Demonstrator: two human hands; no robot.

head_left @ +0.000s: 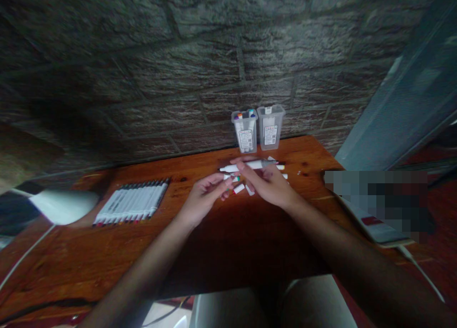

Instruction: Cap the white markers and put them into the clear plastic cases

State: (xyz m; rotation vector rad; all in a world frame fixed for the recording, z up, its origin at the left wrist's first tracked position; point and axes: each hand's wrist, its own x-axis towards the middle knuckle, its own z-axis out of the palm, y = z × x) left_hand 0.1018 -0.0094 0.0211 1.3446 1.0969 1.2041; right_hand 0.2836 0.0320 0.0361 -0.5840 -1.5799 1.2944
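My right hand (273, 183) is closed around a white marker (250, 166), held nearly level with its dark-tipped end pointing left. Just to its left, my left hand (207, 194) pinches a small white piece that looks like a marker cap (227, 177); the fingers partly cover it. On the table under and between my hands lie several loose white caps with coloured ends, among them a red-ended cap (239, 189). More white pieces show beyond my right hand, partly hidden by it.
Two clear plastic cases stand against the brick wall: the left case (245, 140) holds several markers, the right case (271, 133) fewer. A row of white markers (132, 202) lies at left, near a white lamp (67, 206). At right is a tablet-like device (371, 223) with a cable.
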